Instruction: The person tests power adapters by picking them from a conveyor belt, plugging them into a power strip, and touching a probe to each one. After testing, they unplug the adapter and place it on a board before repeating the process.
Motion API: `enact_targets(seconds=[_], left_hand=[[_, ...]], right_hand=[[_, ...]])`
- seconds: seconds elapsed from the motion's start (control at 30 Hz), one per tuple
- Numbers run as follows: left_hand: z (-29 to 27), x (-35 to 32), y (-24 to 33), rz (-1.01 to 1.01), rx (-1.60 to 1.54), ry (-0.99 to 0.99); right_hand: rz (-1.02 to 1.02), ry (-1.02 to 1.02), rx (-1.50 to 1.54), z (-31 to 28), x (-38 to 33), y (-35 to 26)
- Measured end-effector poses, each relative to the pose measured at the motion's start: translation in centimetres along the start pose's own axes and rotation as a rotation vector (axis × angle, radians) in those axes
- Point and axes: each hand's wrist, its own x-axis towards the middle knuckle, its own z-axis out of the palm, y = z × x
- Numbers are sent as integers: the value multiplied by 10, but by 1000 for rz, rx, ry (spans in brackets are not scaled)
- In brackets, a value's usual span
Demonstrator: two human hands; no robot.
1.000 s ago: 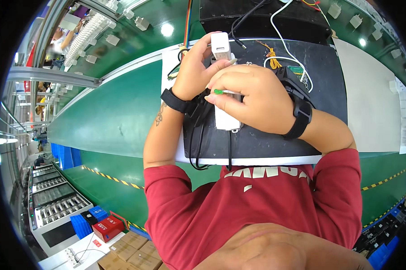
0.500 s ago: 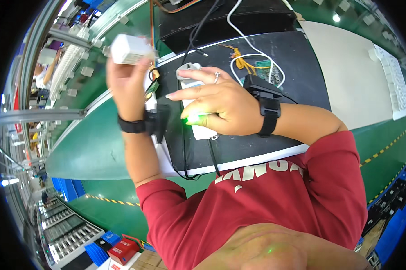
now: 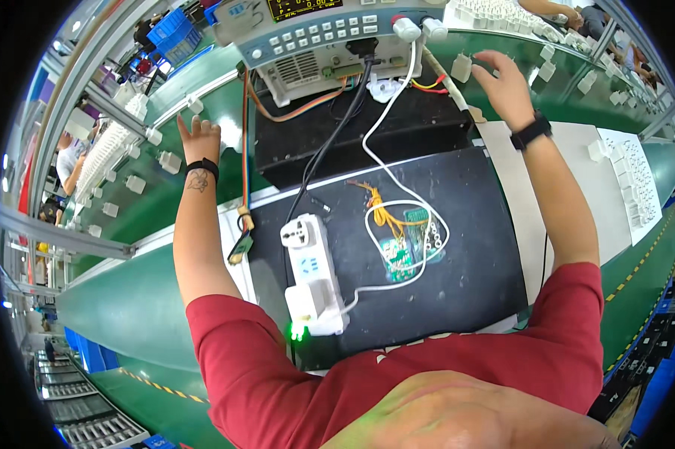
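Head view, left to right: the left hand (image 3: 200, 137) spreads open and empty over the green belt (image 3: 120, 292), near small white adapters (image 3: 170, 161) at upper left. At centre, a white power strip (image 3: 314, 273) lies on the black mat (image 3: 465, 247). Upper right, the right hand (image 3: 504, 84), fingers open, nears another white adapter (image 3: 462, 67); pinching its sides squarely would help.

We see a green conveyor (image 3: 120, 299) crossing the workshop, metal rails (image 3: 53, 232) at left, blue bins (image 3: 169, 30) behind.
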Motion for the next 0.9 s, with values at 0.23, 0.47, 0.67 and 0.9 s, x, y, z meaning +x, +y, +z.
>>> enact_targets(seconds=[0.23,0.47,0.67,0.9], left_hand=[[16,4,12,32,-60,-129],[-85,-45,-20,-304,-269,110],[-192,-111,-12,-548,-1293,421],[-265,-150,23,-58,-2286,164]], right_hand=[[408,-104,-230,95,54,113],[270,405,114,50,37,46],[-397,263,688,-36,-41,-102],[-1027,91,747,8,-122,-224]])
